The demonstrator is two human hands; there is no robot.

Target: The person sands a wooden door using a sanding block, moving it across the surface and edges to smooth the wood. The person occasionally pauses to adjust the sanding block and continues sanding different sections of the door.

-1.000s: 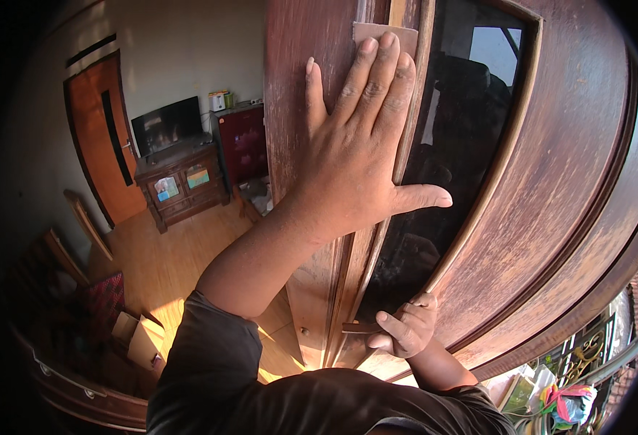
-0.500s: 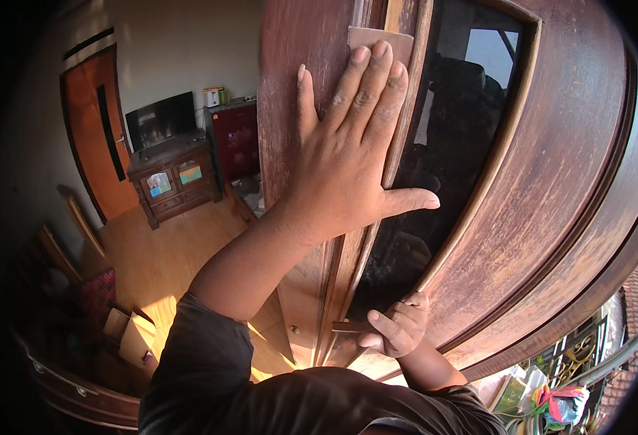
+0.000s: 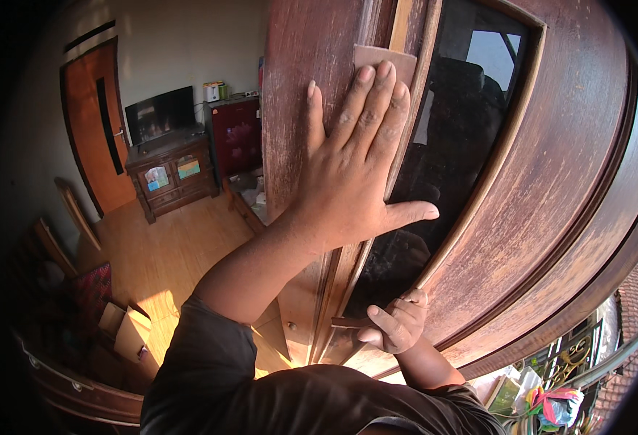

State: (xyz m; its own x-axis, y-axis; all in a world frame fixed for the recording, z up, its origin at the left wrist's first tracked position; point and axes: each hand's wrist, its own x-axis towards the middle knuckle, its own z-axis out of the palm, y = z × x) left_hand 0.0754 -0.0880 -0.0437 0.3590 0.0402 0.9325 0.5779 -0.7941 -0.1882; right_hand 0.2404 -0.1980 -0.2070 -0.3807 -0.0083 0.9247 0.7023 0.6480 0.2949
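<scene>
My left hand (image 3: 351, 174) lies stretched out against a reddish-brown wooden door (image 3: 551, 138) with a worn, scuffed finish. Its three middle fingers press flat on a piece of brown sandpaper (image 3: 385, 58), whose upper edge shows beyond the fingertips. The little finger and thumb are spread away, the thumb over the dark glass pane (image 3: 453, 123). Lower down, my right hand (image 3: 400, 322) is curled near the pane's bottom end, around one end of a narrow brown strip (image 3: 349, 322). What that strip is I cannot make out.
Left of the door lies a room with a television (image 3: 161, 114) on a wooden cabinet (image 3: 177, 177), a dark red fridge (image 3: 235, 138) and an orange door (image 3: 94, 123). An open cardboard box (image 3: 132, 335) stands on the floor. Colourful bags (image 3: 556, 406) sit outside at lower right.
My left hand has slid a short way down the wood, and the sandpaper has moved with it. My right hand keeps its place and grip. The view has shifted slightly.
</scene>
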